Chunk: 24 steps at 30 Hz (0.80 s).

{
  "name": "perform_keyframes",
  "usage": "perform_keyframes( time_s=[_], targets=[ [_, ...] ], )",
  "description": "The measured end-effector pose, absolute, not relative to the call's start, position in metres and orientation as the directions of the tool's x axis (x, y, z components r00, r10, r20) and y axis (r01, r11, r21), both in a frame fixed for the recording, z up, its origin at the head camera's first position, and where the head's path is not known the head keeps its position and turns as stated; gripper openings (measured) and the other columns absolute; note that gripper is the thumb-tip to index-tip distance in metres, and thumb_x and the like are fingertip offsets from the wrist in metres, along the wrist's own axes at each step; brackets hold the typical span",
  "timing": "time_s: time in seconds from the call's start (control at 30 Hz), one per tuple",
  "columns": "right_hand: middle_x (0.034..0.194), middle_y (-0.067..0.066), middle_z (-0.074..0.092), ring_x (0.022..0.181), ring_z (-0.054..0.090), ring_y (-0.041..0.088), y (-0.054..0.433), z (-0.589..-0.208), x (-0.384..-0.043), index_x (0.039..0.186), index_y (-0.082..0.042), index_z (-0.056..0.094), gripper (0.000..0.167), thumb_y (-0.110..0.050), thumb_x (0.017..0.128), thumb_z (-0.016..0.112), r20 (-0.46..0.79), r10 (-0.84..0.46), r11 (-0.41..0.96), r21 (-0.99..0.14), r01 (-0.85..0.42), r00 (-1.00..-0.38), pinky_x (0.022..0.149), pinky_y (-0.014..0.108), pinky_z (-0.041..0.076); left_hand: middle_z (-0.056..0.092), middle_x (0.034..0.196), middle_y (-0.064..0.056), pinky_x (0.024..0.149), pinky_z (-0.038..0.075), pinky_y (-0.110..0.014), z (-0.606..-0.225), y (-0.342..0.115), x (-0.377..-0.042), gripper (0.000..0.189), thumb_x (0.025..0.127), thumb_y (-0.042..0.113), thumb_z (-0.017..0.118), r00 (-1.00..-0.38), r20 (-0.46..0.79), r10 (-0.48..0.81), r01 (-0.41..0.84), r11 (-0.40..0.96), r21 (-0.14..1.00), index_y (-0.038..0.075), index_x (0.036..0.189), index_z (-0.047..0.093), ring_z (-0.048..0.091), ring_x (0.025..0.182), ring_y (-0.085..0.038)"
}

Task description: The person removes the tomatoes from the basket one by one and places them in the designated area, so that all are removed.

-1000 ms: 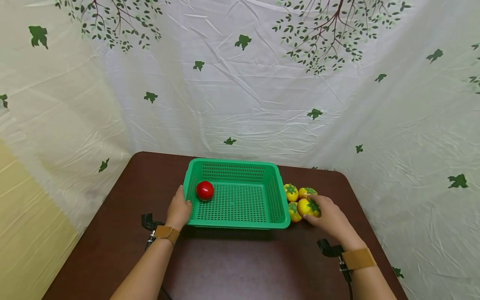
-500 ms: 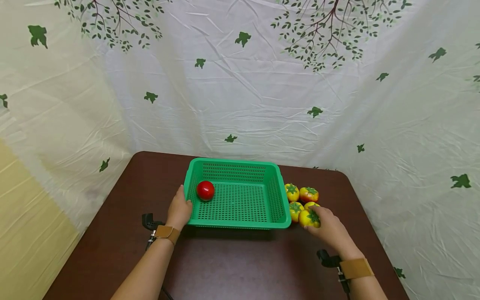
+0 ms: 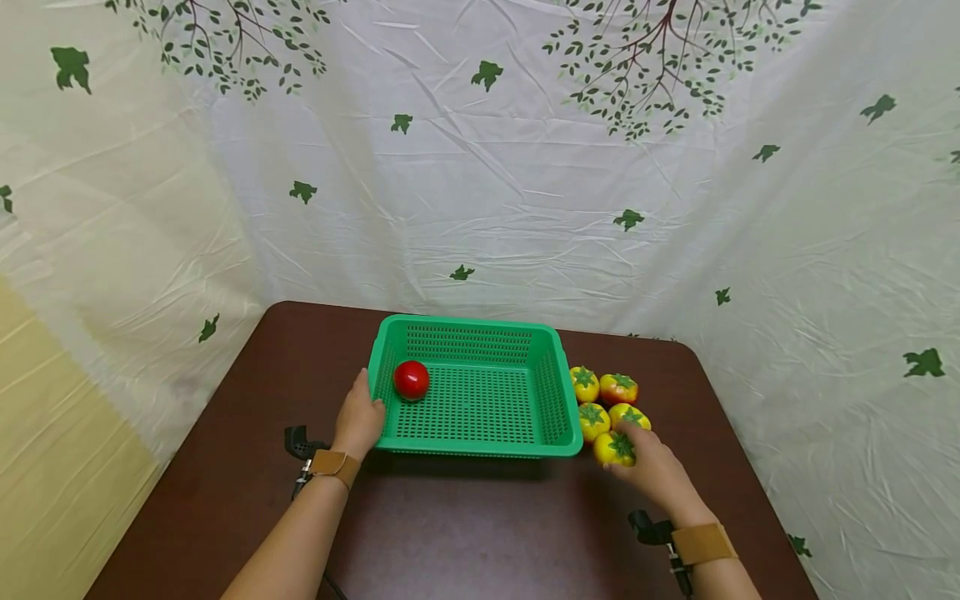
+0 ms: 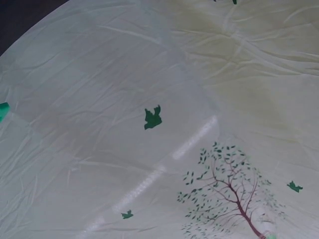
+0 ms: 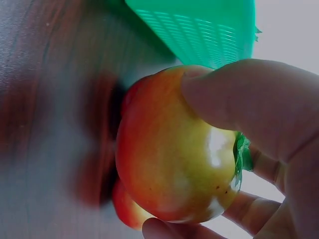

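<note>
My left hand (image 3: 360,421) grips the left side of a green plastic basket (image 3: 480,454), thumb at the rim. A glossy red round fruit (image 3: 411,380) lies inside, near the left wall. Right of the basket, my right hand (image 3: 654,471) holds a yellow persimmon (image 3: 613,448) with a leafy green top. In the right wrist view, the thumb presses one side of this persimmon (image 5: 174,149), whose underside turns red, and fingers curl round the other side. Behind it sit several more persimmons, including a redder one (image 3: 618,388). The left wrist view shows mostly the curtain.
The dark brown table (image 3: 465,533) has rounded back corners. A white curtain (image 3: 480,208) printed with leaves and branches surrounds it at the back and sides. The basket's right wall stands right beside the group of persimmons.
My right hand has drawn the persimmon toward me and slightly left, away from the group, so the ones behind show more fully. The left hand and basket have stayed put.
</note>
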State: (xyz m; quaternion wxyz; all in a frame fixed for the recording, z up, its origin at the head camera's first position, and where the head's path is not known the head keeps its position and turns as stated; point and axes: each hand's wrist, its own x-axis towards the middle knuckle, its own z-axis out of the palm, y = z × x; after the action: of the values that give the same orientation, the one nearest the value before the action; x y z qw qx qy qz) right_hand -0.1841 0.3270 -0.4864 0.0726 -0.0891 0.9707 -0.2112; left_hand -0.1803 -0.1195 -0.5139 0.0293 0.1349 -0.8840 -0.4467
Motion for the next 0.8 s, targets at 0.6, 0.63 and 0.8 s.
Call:
perform_keyframes(
  time_s=[0.6,0.63,0.8],
  targets=[
    [0.123,0.026,0.061,0.097,0.061,0.034,0.329,-0.510,-0.185,0.130,0.001,0.056,0.061,-0.027,0.081,0.081,-0.097,-0.182,0.902,-0.413,-0.126,-0.979,0.082,0.054,0.053,0.026,0.162,-0.029,0.118,0.029,-0.064,-0.511,-0.120,-0.180,0.066,0.101,0.006,0.043,-0.961,-0.067,-0.267,-0.212,0.562,0.799,-0.004,0.158,0.013,0.030,0.147,-0.047],
    [0.123,0.025,0.061,0.097,0.061,0.034,0.328,-0.511,-0.185,0.130,0.001,0.056,0.061,-0.026,0.081,0.081,-0.098,-0.179,0.901,-0.415,-0.123,-0.979,0.083,0.055,0.053,0.024,0.162,-0.027,0.119,0.028,-0.063,-0.511,-0.121,-0.181,0.066,0.101,0.007,0.043,-0.961,-0.077,-0.266,-0.219,0.558,0.800,-0.003,0.159,0.012,0.029,0.148,-0.046],
    [0.124,0.026,0.061,0.099,0.061,0.035,0.326,-0.515,-0.184,0.130,0.001,0.056,0.060,-0.025,0.082,0.081,-0.105,-0.172,0.898,-0.425,-0.112,-0.979,0.085,0.057,0.053,0.024,0.163,-0.027,0.119,0.028,-0.062,-0.512,-0.122,-0.183,0.067,0.102,0.008,0.043,-0.961,-0.096,-0.258,-0.231,0.567,0.791,-0.002,0.160,0.010,0.028,0.149,-0.046]
  ],
)
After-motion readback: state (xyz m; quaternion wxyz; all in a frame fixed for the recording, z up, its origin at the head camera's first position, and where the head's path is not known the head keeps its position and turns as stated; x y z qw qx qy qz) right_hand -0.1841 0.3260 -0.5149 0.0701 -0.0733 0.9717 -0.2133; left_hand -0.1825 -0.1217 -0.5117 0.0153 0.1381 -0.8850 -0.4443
